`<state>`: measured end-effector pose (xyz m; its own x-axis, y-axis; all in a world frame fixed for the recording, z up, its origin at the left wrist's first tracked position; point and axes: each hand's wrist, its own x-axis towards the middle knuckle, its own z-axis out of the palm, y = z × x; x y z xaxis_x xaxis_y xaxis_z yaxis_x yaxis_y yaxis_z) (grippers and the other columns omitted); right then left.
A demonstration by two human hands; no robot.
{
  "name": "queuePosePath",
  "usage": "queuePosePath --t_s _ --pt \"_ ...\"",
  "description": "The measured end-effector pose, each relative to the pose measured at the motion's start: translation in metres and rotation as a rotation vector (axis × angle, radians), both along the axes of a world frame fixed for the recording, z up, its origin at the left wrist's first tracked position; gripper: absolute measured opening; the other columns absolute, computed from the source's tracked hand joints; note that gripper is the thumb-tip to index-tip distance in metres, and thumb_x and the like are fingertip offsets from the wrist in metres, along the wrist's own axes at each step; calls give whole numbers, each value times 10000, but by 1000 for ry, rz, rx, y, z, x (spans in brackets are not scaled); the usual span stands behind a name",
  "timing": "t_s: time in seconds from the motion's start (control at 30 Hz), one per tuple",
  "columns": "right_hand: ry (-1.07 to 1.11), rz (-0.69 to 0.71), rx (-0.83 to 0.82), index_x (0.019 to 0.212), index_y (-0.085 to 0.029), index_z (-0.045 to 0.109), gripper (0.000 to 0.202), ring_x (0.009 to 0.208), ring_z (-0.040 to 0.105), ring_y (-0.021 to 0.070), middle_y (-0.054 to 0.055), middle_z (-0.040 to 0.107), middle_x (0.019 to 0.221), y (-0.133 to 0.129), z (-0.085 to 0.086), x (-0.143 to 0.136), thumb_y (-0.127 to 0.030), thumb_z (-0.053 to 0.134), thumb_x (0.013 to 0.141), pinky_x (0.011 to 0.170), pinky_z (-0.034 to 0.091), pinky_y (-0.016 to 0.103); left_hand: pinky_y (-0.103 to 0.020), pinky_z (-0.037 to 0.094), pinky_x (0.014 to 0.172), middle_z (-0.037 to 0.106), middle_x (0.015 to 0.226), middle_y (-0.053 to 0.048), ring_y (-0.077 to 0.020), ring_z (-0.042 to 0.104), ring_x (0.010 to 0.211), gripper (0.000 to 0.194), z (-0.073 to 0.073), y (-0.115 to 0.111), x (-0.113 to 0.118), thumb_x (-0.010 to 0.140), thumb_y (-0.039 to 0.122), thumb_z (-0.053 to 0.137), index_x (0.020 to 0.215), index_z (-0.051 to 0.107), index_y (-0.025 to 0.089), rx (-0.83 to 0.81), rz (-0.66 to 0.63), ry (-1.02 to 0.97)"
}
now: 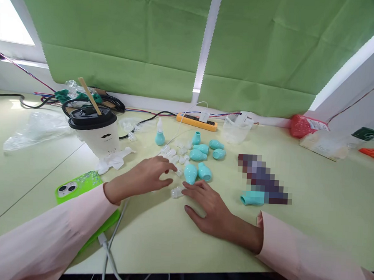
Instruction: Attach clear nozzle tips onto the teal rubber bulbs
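Observation:
My left hand (152,173) reaches over the table, thumb and index finger apart, its fingertips beside a group of small clear plastic pieces (172,156). My right hand (207,206) is low over the table with its fingers spread. Its fingertips are close to a clear plastic piece (176,192) and the lower end of a turquoise bulb (190,173); whether they touch either, I cannot tell. Another turquoise bulb (204,172) lies right beside that one, and several more lie behind. Farther back, a turquoise bulb with a clear nozzle (159,137) stands upright.
At left are a white cup with a black lid (96,131), crumpled tissue (114,160) and a green-cased phone (78,186) with a cable, partly under my left sleeve. A yellow power strip (196,121) and clear tub (237,128) stand behind. A turquoise piece (252,197) lies right, beside a pixelated patch.

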<state>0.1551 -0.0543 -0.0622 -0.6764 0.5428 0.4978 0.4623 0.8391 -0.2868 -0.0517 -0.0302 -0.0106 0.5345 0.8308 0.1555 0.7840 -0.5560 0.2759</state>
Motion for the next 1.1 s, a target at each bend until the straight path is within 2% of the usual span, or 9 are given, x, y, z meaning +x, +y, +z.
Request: queuePosePath --t_s 0.1,0.23,0.5,0.63,0.77,0.83,0.9,0.97,1.1 --pt "-94 -20 13 1101 -188 466 338 921 466 232 90 525 1097 1 0 -2 -216 464 765 762 420 425 -268 400 697 589 861 -38 -170 537 800 294 -6 -8 -1 736 357 473 964 578 205 -73 -119 10" --pt "-142 -68 17 1044 -190 506 265 881 459 225 91 535 993 2 -1 -4 -236 449 790 727 419 408 -265 407 684 577 857 -38 -164 543 781 266 -9 -13 3 757 313 450 964 574 202 -95 -149 62" --pt "-65 -66 12 938 -162 502 172 828 466 209 73 565 927 5 -5 -3 -239 475 786 704 424 386 -313 429 618 542 885 -107 -234 490 855 247 -12 -5 5 796 207 384 944 572 145 146 151 262" --pt "-11 -7 -29 919 -170 490 148 797 494 184 52 583 872 6 -5 -2 -219 489 780 697 443 348 -321 425 626 522 915 -117 -234 462 852 240 -16 -2 4 793 170 401 959 573 151 170 263 320" --pt "35 17 -98 909 -169 499 144 789 518 159 54 573 855 6 -4 -2 -214 497 773 662 465 285 -288 420 573 528 910 -97 -231 448 859 238 -18 1 3 794 175 410 960 580 171 130 324 362" --pt "55 7 -90 906 -171 507 151 770 525 156 48 585 833 6 -5 -1 -238 508 770 659 466 283 -294 420 589 527 932 -95 -237 439 875 258 -18 2 1 804 190 394 998 564 182 179 343 362" --pt "76 -2 -44 903 -172 514 162 759 533 163 40 605 810 6 -5 -1 -262 517 769 683 461 303 -331 415 660 502 1015 -104 -250 421 910 304 -18 3 1 811 200 383 1088 509 201 271 317 360" --pt "90 -3 8 911 -168 517 173 769 538 174 38 619 807 6 -7 -1 -271 517 772 713 452 324 -384 385 746 436 1146 -108 -269 392 974 372 -20 2 1 814 209 383 1183 418 238 341 233 359" --pt "96 13 45 916 -159 519 179 782 544 175 43 624 817 6 -9 -2 -270 515 775 729 443 328 -464 267 884 248 1346 -56 -300 240 1165 447 -29 0 1 840 203 333 1271 258 292 367 52 343"
